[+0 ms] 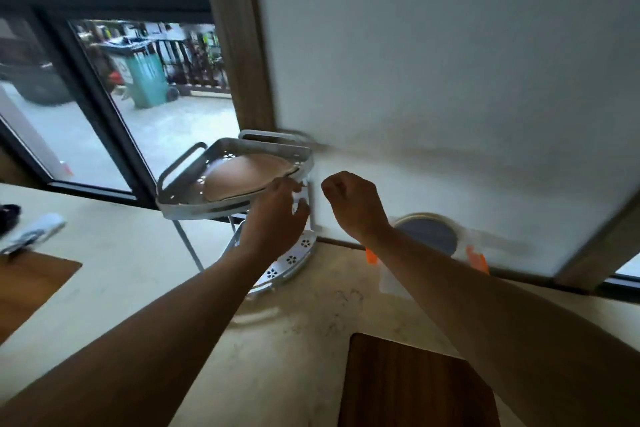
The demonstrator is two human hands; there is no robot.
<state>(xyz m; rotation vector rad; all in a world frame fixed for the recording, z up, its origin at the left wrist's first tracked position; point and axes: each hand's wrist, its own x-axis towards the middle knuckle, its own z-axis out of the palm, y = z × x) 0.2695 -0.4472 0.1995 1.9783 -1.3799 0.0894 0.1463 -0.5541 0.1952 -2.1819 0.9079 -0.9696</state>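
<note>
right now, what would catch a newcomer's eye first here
The pink plate on the top tier of the metal rack in the corner, with the left hand at its rim. Beside it the right hand hangs curled, holding nothing; a green bin shows through the window.

1. No word, number or brand can be read anywhere.
2. The green wheeled bin [149,80] outside the window [180,121] has a pale panel on its side, too blurred to read.
3. The metal rack [194,210] shows only punched flower-pattern holes and no legible lettering.
4. Any print on the clear pack with orange tabs [391,282] is too blurred to tell.
</note>
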